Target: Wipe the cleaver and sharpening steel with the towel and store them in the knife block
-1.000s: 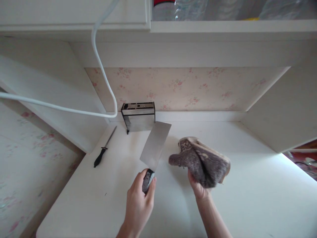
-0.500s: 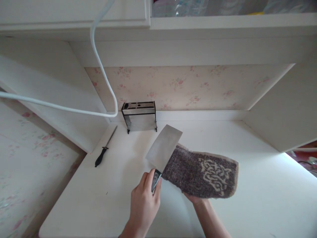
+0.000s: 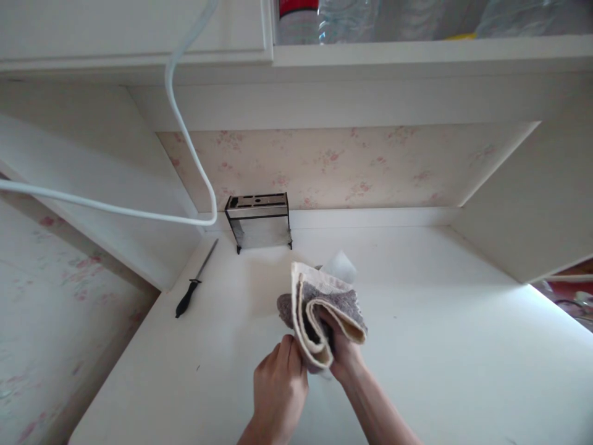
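Note:
My left hand [image 3: 281, 378] is closed low in front of me, at the near end of a cleaver [image 3: 340, 267]. The handle is hidden by my fingers and the cloth; only a pale, bright part of the blade shows beyond the cloth. A grey-brown towel [image 3: 340, 301] with a light underside is folded around the blade. My right hand [image 3: 343, 353] grips this towel from the right, its fingers tucked into the folds. Both hands are above the white counter, close together.
A metal knife block [image 3: 258, 228] with a slotted top stands against the back. To its left lies a sharpening steel [image 3: 191, 290] with a black handle. A white cable [image 3: 192, 142] hangs across the upper left. Cabinets [image 3: 134, 31] overhang the counter [image 3: 440, 346].
The towel has gone from spread out on the right to folded around the cleaver blade. My right hand has moved up and left, close to my left hand.

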The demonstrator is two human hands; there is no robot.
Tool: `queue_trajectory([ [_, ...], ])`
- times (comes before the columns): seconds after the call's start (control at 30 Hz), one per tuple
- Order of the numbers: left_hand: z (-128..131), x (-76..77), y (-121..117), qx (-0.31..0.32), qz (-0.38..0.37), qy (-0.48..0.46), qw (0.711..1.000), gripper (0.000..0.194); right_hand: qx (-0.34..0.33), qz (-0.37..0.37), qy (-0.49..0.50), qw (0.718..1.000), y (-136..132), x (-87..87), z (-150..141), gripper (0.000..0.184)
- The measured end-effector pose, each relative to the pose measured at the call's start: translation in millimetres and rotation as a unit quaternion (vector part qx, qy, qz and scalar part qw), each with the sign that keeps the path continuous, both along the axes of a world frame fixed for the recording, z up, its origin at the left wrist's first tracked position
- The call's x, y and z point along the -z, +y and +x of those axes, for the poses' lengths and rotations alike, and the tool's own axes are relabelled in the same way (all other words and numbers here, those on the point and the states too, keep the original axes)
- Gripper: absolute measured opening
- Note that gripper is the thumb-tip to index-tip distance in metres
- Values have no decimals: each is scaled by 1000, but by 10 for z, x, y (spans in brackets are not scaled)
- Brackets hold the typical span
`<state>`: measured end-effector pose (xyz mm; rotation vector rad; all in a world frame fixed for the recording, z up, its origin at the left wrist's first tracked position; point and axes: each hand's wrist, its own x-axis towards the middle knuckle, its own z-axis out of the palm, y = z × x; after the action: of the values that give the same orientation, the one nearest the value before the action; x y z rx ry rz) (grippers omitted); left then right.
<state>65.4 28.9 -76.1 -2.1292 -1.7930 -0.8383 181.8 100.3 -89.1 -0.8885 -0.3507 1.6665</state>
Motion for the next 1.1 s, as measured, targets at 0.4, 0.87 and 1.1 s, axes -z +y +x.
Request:
queue_trajectory([
  [0.4,-51,64,-149,32,-11,11,999,30,47,-46,79,995,285,-350,22,36],
  [0.87,-174,158,-248,40,-2,-3,999,27,78,-36,96,992,740,-336,353,29],
  [1.1,-329,22,-296,9,-97,-236,967,18,108,20,80,991,1061,-420,949,30],
])
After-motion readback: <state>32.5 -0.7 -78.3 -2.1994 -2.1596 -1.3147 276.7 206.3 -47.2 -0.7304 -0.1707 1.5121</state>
